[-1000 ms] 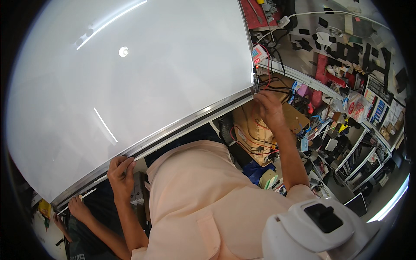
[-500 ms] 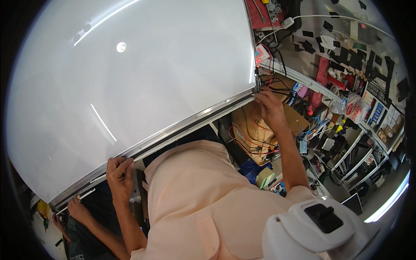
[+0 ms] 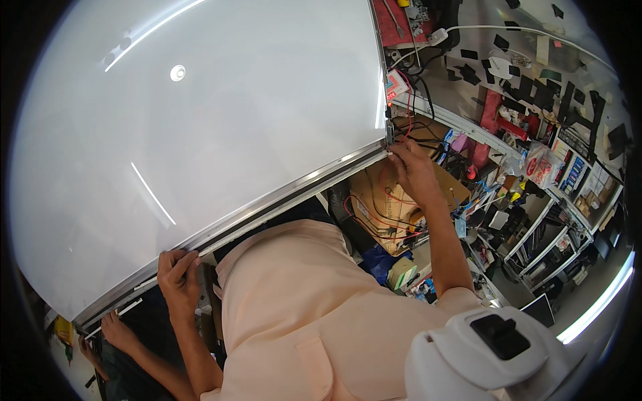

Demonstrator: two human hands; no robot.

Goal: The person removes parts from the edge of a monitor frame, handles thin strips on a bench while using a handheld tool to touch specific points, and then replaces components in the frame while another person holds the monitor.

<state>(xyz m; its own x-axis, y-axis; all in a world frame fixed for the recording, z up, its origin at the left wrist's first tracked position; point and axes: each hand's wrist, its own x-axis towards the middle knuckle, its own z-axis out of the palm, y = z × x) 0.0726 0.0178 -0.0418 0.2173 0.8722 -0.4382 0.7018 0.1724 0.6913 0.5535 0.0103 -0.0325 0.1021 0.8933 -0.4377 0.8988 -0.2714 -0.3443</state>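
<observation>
A large glossy white panel (image 3: 221, 127) with a metal frame edge (image 3: 301, 181) takes up the upper left. Along its near side runs a long thin metal strip (image 3: 294, 204), next to a dark gap. My left hand (image 3: 179, 281) is closed, thumb against fingers, on this strip toward the panel's left end. At the panel's near right corner my right hand (image 3: 414, 172) pinches the strip's other end; the fingertips partly hide what they grip. Left of me, a co-worker's hand (image 3: 119, 332) rests at the same edge, near a thin white strip (image 3: 130, 307).
Brown cardboard (image 3: 381, 200) with red and black wires lies below my right hand. To the right are a metal rail (image 3: 461, 123), a cluttered rack (image 3: 548, 230) and a pale surface with black pieces (image 3: 535, 87). A blue bag (image 3: 378, 264) sits beside my torso.
The view has shifted a little, so panel and hands appear slightly farther left. Both my hands keep their places along the panel's edge, with only slight finger movement at the right corner.
</observation>
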